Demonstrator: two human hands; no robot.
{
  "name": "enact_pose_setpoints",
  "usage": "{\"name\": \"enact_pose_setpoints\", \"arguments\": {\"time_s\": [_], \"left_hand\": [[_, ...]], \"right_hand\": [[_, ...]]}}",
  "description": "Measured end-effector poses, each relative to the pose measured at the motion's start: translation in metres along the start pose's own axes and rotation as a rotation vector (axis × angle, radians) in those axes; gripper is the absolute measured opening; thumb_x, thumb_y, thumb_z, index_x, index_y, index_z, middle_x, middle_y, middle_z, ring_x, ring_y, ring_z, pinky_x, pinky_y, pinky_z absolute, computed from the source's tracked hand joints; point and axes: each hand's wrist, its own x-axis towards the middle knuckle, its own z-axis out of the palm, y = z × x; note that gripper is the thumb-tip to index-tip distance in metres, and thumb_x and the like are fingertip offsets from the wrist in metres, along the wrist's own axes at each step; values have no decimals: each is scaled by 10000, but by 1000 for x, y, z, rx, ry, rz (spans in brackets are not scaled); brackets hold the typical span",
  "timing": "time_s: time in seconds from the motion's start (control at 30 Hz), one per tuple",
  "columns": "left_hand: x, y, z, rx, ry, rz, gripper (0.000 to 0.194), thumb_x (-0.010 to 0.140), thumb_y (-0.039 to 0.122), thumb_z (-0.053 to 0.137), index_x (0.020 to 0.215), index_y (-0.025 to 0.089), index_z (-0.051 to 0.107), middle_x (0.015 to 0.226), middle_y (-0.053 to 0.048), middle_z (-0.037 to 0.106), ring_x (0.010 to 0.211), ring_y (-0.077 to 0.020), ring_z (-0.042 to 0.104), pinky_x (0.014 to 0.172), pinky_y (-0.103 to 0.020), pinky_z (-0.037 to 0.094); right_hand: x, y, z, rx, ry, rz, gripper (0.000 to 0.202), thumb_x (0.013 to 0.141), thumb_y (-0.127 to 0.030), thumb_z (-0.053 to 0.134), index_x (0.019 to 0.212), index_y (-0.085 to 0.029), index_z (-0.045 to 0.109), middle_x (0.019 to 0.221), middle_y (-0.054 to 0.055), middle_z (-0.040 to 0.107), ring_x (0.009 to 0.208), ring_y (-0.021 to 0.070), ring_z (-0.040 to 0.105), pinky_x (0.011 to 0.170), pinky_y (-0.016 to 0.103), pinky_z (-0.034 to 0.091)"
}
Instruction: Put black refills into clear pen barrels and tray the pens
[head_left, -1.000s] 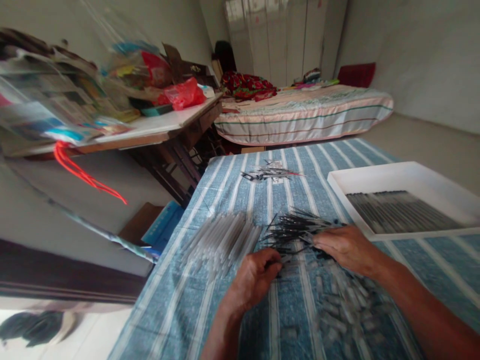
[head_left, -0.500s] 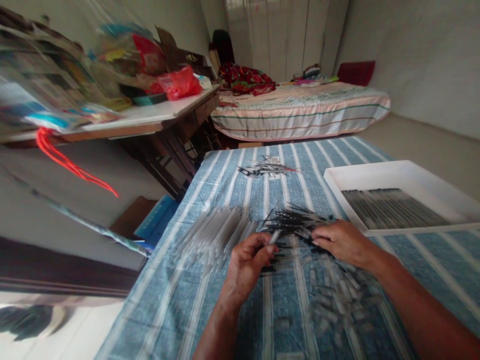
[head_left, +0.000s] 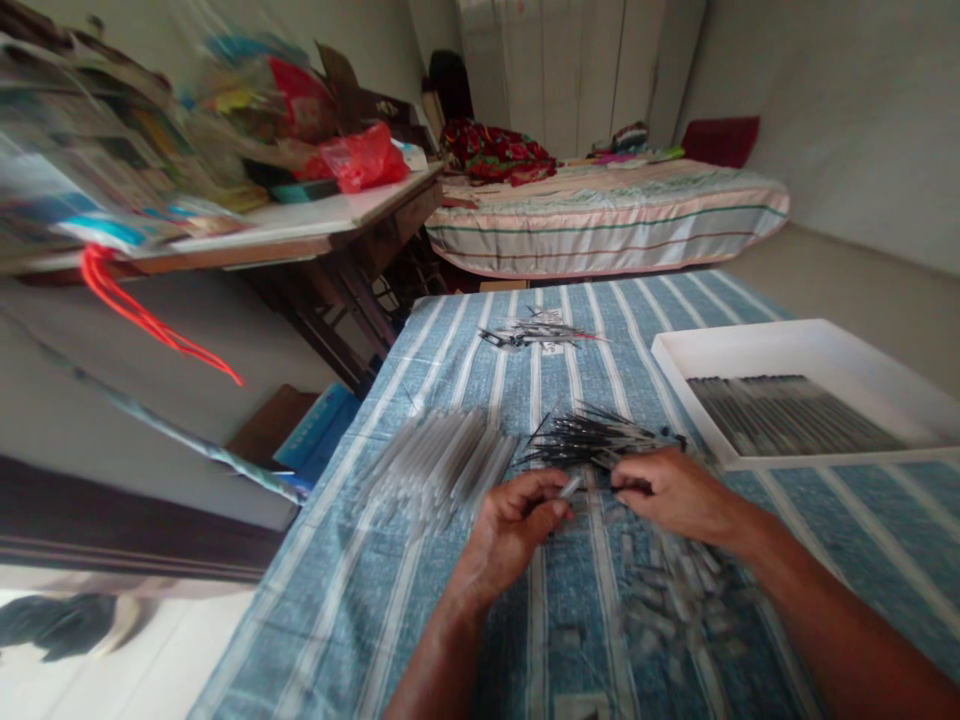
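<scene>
My left hand [head_left: 521, 525] is closed in a pinch, thumb against fingers, on a short clear pen part [head_left: 571, 487]. Its pale end pokes out towards my right hand; the rest is hidden by the fingers. My right hand [head_left: 667, 495] is curled shut a little to the right, with something small and dark at its fingertips, too blurred to name. Just beyond both hands lies a loose pile of thin black pen refills [head_left: 589, 437]. Translucent pen barrels [head_left: 442, 460] form a heap left of them. Clear pen caps [head_left: 679, 590] are scattered below my right hand.
A white box [head_left: 757, 400] at the right holds a row of pens [head_left: 795, 412]. Several dark thin pieces [head_left: 536, 332] lie near the far end of the striped tablecloth [head_left: 352, 600]. A cluttered desk [head_left: 300, 225] stands left, a bed [head_left: 600, 225] beyond.
My left hand has shifted right with the clear part, and my right hand has come slightly left. The gap between them is smaller.
</scene>
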Motion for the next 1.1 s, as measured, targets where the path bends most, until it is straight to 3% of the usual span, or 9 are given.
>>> {"name": "enact_pose_setpoints", "arguments": {"time_s": [0.13,0.27,0.47,0.73,0.9,1.1], "left_hand": [[0,-2,2,-3,-101,44,171,788,199,587,933,158,667,710,-4,602,664,-112,499,616,-216,364],[0,-3,3,-1,-149,67,157,792,173,574,911,161,676,706,5,585,651,-103,480,626,-216,360],[0,-3,5,31,-172,70,169,778,164,586,909,171,693,711,11,585,657,-103,474,639,-218,357],[1,-5,7,69,-202,57,182,790,165,575,924,173,697,740,4,603,706,-115,494,668,-224,363],[0,-3,6,106,-217,48,140,788,157,567,848,155,693,749,0,589,716,-119,493,683,-227,372],[0,-4,6,119,-204,58,145,786,177,565,866,159,686,730,5,584,696,-120,488,671,-229,374]], "right_hand": [[-4,-7,1,454,50,7,71,718,-222,594,727,-160,628,580,-7,631,527,112,566,503,197,403],[-5,-11,0,631,111,-24,108,697,-264,651,715,-159,637,574,-3,628,518,110,567,492,197,425],[-5,-12,-1,636,165,-99,88,701,-246,671,701,-160,653,606,6,636,537,108,577,505,197,447],[-5,-10,2,559,145,-165,87,724,-243,663,713,-156,665,645,20,655,544,111,591,509,199,462],[-5,-9,2,524,102,-166,82,736,-224,644,733,-147,669,636,20,652,512,102,578,486,193,446],[-5,-7,-2,490,141,-150,99,724,-244,649,708,-147,665,599,16,644,503,105,573,480,193,435]]}}
